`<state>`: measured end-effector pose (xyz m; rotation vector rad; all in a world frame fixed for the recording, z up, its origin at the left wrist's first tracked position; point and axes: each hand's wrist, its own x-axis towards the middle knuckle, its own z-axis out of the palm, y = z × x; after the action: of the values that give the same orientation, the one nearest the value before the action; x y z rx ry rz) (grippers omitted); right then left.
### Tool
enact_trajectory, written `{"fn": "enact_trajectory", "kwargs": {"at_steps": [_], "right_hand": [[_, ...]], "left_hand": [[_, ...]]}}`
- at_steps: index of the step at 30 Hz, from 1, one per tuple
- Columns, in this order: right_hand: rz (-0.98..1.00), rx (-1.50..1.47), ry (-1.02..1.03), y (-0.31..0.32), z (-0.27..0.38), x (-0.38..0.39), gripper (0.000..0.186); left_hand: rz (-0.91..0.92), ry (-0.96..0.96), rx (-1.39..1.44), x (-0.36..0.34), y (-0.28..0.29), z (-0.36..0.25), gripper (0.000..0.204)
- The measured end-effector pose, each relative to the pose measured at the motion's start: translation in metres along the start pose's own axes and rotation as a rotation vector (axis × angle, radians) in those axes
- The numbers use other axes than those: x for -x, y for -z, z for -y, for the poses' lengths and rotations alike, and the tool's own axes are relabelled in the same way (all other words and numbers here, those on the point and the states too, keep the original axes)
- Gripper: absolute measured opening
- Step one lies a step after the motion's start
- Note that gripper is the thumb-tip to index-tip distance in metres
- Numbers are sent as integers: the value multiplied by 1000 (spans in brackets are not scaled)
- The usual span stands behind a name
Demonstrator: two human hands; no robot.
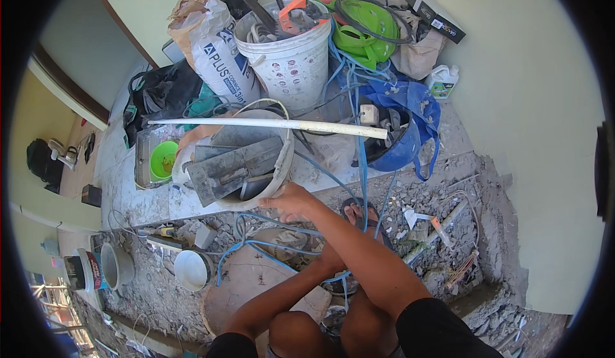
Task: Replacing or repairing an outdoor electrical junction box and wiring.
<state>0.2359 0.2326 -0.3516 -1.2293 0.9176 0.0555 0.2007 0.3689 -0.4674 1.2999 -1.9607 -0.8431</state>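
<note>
The left hand is hidden beneath the right forearm [368, 252], its fingers unreadable. The right hand [291, 203] curls partway at the near rim of a round plastic bucket [286, 158], grip unclear. The bucket's mouth faces up; inside, a cement-crusted flat rectangular trowel [237, 166] slants rightward and away. Farther, a smooth white pipe [275, 123] crosses left to right.

Tools [234, 169] in bkt [282, 166], bowl [164, 158] L, bag [421, 111] R

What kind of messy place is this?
Probably a building site or a room being fixed up: there's rubble on the ground, a tall white bucket of tools, and a big white sack.
</note>
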Motion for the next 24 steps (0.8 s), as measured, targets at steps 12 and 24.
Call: {"fn": "enact_trajectory", "kwargs": {"at_steps": [12,24], "right_hand": [[-764,-32,65,108,-76,94,52],[-1141,356,147,235,4,227,34]], "left_hand": [[81,215,-8,-49,37,-89,36],[279,352,-342,-18,97,-2,66]]}}
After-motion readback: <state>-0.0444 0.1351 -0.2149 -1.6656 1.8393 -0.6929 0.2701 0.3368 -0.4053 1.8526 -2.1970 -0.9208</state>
